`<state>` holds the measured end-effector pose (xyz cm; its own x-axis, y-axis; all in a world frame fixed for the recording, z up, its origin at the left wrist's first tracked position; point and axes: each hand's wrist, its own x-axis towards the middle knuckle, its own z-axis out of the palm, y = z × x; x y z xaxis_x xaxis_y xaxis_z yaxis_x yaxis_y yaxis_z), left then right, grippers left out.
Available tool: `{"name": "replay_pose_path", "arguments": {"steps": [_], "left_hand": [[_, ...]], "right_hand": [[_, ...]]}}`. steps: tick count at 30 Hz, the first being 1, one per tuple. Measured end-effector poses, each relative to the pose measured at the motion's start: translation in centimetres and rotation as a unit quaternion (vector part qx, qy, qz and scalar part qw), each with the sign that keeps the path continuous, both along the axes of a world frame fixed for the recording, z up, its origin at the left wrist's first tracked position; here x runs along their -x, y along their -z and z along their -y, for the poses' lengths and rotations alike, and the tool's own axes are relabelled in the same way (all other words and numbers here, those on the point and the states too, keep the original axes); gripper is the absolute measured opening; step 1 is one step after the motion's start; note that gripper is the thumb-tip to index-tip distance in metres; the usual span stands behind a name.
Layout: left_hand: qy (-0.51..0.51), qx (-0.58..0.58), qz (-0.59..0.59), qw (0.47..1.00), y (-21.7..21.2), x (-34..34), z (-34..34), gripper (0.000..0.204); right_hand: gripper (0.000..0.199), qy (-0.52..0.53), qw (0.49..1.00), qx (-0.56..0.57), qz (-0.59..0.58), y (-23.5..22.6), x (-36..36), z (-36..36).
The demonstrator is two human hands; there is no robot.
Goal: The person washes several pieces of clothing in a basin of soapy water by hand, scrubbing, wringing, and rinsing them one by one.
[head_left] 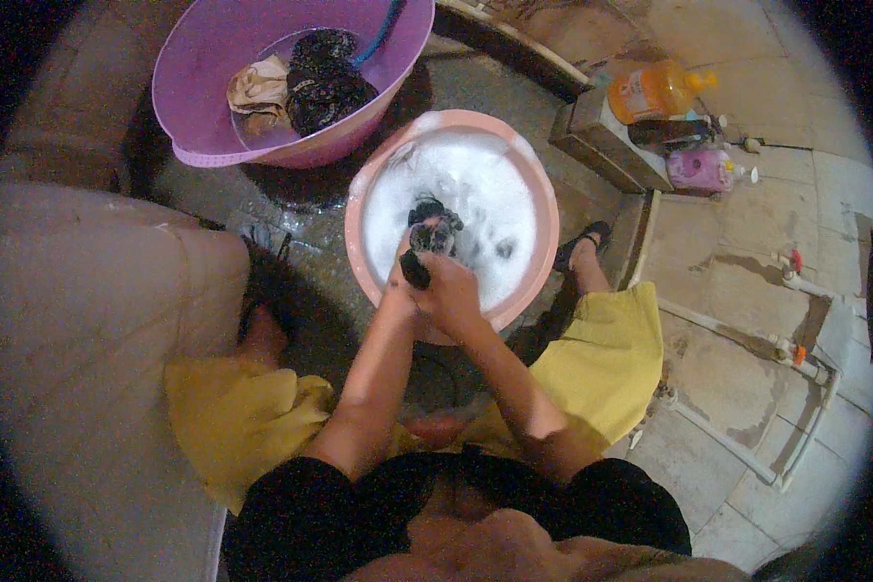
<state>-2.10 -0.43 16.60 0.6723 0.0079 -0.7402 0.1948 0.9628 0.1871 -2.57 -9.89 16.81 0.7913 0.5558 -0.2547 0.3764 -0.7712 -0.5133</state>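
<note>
A pink basin (356, 238) full of white suds (500, 194) stands on the floor between my feet. Over its near half my hands are close together, the wrists almost crossing. Dark wet cloth (427, 211), with foam on it, is bunched between them, and a black end (415, 271) sticks out beside my right thumb. My right hand (448, 289) is closed round the cloth. My left hand (404, 254) lies partly behind the right one and also grips the cloth; most of its fingers are hidden.
A larger purple tub (194, 116) at the far left holds dark and beige wet clothes (332, 82), with a blue hose (383, 34) in it. Bottles of orange (650, 94) and pink liquid (698, 170) stand on a ledge (601, 141) at right. Pipes with taps (796, 260) run along the right wall.
</note>
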Motion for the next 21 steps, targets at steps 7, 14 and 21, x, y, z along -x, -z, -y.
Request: {"name": "replay_pose_path", "arguments": {"steps": [7,14,21], "left_hand": [[0.053,-0.465,0.217,0.857,12.8,0.8,5.6,0.033],[0.064,-0.402,0.154,0.9,12.5,-0.6,4.9,0.034],[-0.017,-0.05,0.051,0.997,9.3,-3.2,2.4,0.03]], "right_hand": [[0.043,0.323,0.945,-0.036,0.019,10.7,-8.1,3.9],[0.05,0.34,0.935,-0.091,0.051,11.8,-7.0,3.6],[0.055,0.521,0.758,-0.355,-0.165,13.8,-10.8,8.2]]}}
